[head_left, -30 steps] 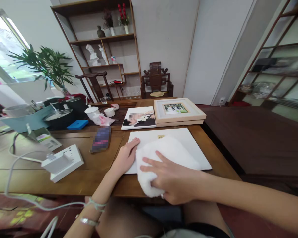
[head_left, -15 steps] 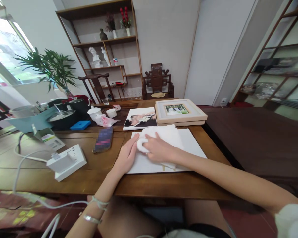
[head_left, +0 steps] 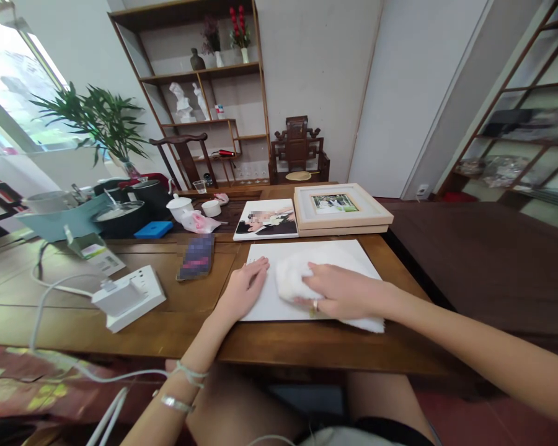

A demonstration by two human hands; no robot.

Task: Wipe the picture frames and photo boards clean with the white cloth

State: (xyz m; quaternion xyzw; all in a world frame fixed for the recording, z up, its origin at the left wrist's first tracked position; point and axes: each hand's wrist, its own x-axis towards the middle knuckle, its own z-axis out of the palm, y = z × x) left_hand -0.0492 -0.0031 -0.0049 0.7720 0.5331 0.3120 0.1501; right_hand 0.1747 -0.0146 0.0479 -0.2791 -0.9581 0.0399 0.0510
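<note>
A flat white board (head_left: pixel 260 303) lies on the wooden table in front of me. My left hand (head_left: pixel 245 289) rests on the board's left edge with its fingers stretched out, holding nothing. Over the board's middle and right, my right hand (head_left: pixel 341 290) grips a bunched white cloth (head_left: pixel 294 279). The cloth is slightly blurred, and part of it spreads under my right hand and hangs past the board's near edge. My right thumb and some fingertips are hidden in the cloth.
Behind the board lie a photo print (head_left: pixel 267 223) and stacked wooden frames (head_left: pixel 372 218). To the left are a phone (head_left: pixel 198 257), a white power strip (head_left: pixel 142 300) with cables, a blue box (head_left: pixel 153 229), a white teapot (head_left: pixel 179 207) and black pots. The table (head_left: pixel 270 347) ends close to my lap.
My right hand has moved right with the cloth, away from my left hand. More of the board's left part shows. My left hand now lies flatter. The view has shifted slightly.
</note>
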